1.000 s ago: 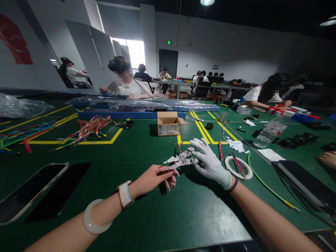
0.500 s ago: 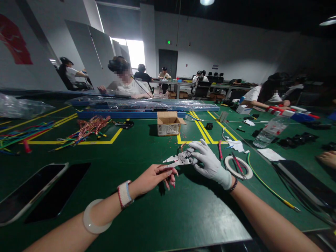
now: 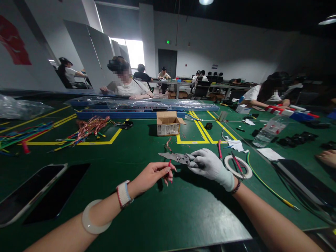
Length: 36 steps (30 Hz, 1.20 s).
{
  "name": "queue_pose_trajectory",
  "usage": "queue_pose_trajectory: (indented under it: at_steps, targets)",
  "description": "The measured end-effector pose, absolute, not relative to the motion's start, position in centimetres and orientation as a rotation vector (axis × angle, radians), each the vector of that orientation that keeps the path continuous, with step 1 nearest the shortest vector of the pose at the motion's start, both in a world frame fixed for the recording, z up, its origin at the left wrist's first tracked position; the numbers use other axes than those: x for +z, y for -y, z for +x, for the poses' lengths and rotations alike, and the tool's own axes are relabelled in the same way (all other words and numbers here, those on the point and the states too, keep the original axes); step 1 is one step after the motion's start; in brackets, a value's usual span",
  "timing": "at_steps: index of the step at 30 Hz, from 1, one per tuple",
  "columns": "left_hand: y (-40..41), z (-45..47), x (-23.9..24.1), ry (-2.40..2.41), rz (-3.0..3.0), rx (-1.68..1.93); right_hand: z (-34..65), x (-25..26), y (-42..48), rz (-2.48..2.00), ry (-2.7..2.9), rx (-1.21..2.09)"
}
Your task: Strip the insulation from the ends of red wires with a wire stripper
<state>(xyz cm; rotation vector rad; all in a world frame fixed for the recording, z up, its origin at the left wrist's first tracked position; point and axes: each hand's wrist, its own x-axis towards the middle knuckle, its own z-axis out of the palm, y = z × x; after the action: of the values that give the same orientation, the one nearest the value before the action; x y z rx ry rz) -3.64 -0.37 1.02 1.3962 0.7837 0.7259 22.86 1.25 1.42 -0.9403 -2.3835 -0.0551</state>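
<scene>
One left hand [image 3: 154, 174] and one right hand [image 3: 210, 168] are showing at the near middle; the left is gripping one red wire [image 3: 169, 163], the right one pair of pliers [image 3: 177, 158]. Two dark slabs [image 3: 57, 192] are lying at near left. One cardboard box [image 3: 168, 130] is standing beyond the hands. At right, one bottle [image 3: 270, 132], one tape ring [image 3: 226, 164] and one yellow-green wire [image 3: 273, 194] are appearing.

One camera, worn on the person's head, is looking forward and down from just above the near edge of the bench [image 3: 147, 220]. It is facing across to the back wall [image 3: 223, 45], and is seeing both the left hand [image 3: 154, 174] and right hand [image 3: 210, 168] from near.
</scene>
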Motion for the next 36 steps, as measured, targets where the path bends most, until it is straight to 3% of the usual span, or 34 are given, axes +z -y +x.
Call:
queue_pose_trajectory:
  at_steps: [7, 13, 23, 36]
  targets:
    - [0.4, -3.5, 0.9, -0.847, 1.472, 0.743, 21.6, 2.1, 0.2, -1.077, 2.164, 0.417]
    - [0.4, -3.5, 1.1, -0.865, 1.483, 0.796, 21.7, 2.2, -0.1, -1.12, 1.979, 0.582]
    - [0.5, -3.7, 1.5, -0.934, 1.508, 0.975, 21.0, 6.1, -6.0, -1.032, 1.512, 1.456]
    - [-0.2, -4.2, 1.3, -1.022, 1.503, 1.18, 14.3, 3.6, -14.7, -0.83, 1.444, 1.679]
